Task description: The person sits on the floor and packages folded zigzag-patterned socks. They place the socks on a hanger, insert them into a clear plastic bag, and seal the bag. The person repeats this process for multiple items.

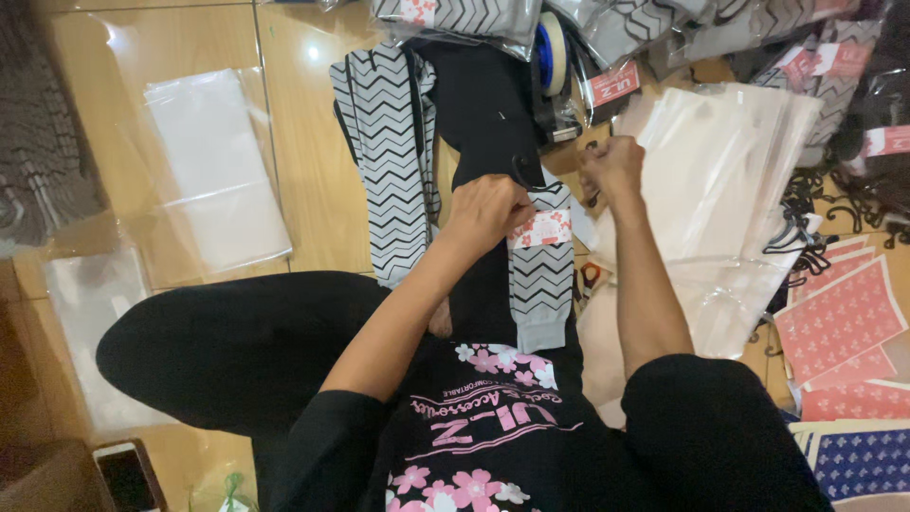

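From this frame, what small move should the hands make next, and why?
Probably press the pink label flat around the socks. The left hand pinches the label's edge where the black hook sits, and the right hand is closed just above, apart from it. The label looks only partly wrapped, so smoothing it seems next.

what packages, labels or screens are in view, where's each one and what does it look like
Pink paper label: wrapped round the zigzag socks by the left hand; white flowers.
Clear plastic bags: stacked right of the right hand.
Single clear bag: floor, upper left.
Bagged socks: top edge, grey zigzag, small red-white tags.
Pink label sheets: right edge, rectangular.
Blue label sheet: lower right.
Phone: lower left, dark screen.
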